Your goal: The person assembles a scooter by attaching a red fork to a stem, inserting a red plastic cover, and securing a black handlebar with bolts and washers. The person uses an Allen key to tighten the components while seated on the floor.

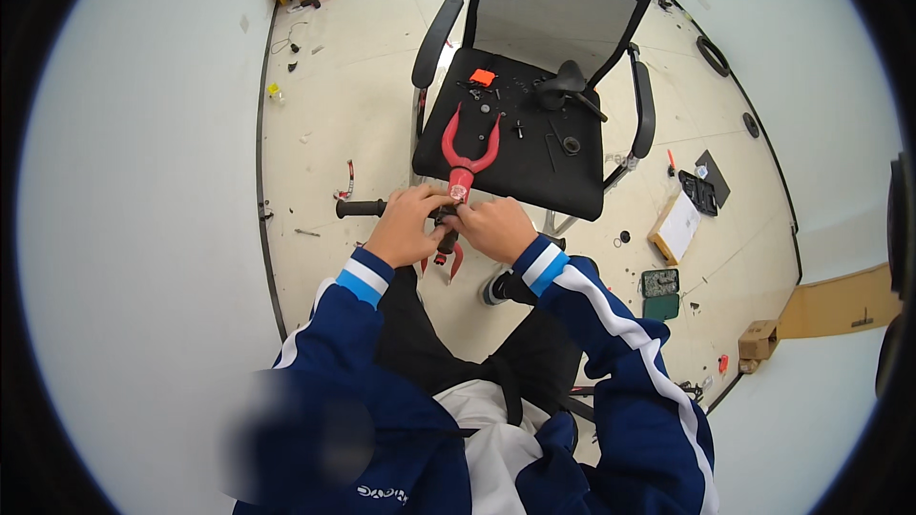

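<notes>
A red forked bike part rests its two prongs on the seat of a black office chair. Its neck comes down to a black handlebar, whose left grip sticks out past my wrist. My left hand is closed at the middle of this bar, fingertips bent around the clamp area. From the other side, my right hand pinches at the same joint, its thumb and fingers close to the left ones. What small part lies between the fingertips is hidden. Below the hands hangs a second red fork.
On the seat lie a black bike saddle, an orange piece, a hex key and small hardware. Right on the floor are a white box, a tool case and a green case. A wall runs along the left.
</notes>
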Demonstrator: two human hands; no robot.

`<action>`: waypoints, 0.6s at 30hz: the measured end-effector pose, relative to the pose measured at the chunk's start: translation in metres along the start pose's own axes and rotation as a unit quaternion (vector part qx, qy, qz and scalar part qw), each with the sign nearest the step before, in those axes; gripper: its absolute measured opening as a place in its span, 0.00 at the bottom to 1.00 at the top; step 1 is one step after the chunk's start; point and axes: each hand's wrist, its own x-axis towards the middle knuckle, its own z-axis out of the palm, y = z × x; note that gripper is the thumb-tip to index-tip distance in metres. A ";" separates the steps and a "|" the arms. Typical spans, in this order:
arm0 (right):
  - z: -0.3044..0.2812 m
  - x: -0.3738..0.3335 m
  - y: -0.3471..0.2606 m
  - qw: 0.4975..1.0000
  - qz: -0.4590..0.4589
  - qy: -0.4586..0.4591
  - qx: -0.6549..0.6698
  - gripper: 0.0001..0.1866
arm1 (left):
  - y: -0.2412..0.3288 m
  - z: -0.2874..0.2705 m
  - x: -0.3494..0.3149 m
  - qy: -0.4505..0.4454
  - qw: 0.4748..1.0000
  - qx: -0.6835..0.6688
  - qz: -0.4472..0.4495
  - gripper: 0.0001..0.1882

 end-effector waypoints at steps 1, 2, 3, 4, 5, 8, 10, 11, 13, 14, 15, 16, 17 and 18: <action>-0.009 0.001 0.000 0.998 0.016 -0.055 -0.018 0.19 | 0.005 -0.004 0.000 0.009 1.000 0.004 0.008 0.22; -0.010 0.002 0.007 1.000 0.015 -0.008 -0.010 0.21 | 0.007 -0.005 0.000 0.018 1.000 0.009 0.015 0.22; -0.011 0.004 0.018 0.999 0.013 0.039 -0.002 0.23 | 0.004 -0.001 0.002 0.057 0.998 0.015 0.038 0.20; -0.015 0.006 0.031 0.996 0.014 0.086 0.003 0.25 | 0.005 0.002 0.005 0.059 0.998 0.016 0.034 0.18; -0.030 0.014 0.037 0.994 0.055 0.084 0.040 0.25 | 0.005 0.004 0.006 0.061 0.998 0.020 0.024 0.17; -0.030 0.049 0.088 0.990 0.125 0.044 0.037 0.25 | 0.003 0.015 0.009 0.108 0.993 0.023 0.035 0.12; -0.013 0.075 0.135 0.982 0.179 0.028 0.062 0.23 | 0.006 0.023 0.009 0.116 0.993 0.000 0.021 0.11; -0.001 0.088 0.160 0.983 0.180 0.016 0.034 0.20 | 0.008 0.025 0.009 0.120 0.992 -0.016 0.015 0.10; 0.016 0.123 0.186 0.982 0.183 -0.020 0.041 0.15 | 0.012 0.023 0.007 0.135 0.990 -0.024 0.015 0.09; 0.032 0.144 0.201 0.984 0.170 -0.023 0.046 0.14 | 0.012 0.022 0.004 0.122 0.992 -0.027 0.010 0.09; 0.045 0.166 0.211 0.984 0.167 -0.037 0.050 0.13 | 0.012 0.020 0.002 0.113 0.993 -0.032 0.011 0.10; 0.060 0.186 0.227 0.987 0.146 -0.033 0.062 0.11 | 0.013 0.017 0.003 0.103 0.994 -0.042 0.017 0.11; 0.067 0.207 0.232 0.985 0.149 -0.022 0.079 0.11 | 0.013 0.014 0.004 0.085 0.995 -0.047 0.017 0.11; 0.076 0.225 0.235 0.984 0.153 -0.010 0.095 0.10 | 0.014 0.012 0.005 0.066 0.996 -0.052 0.018 0.11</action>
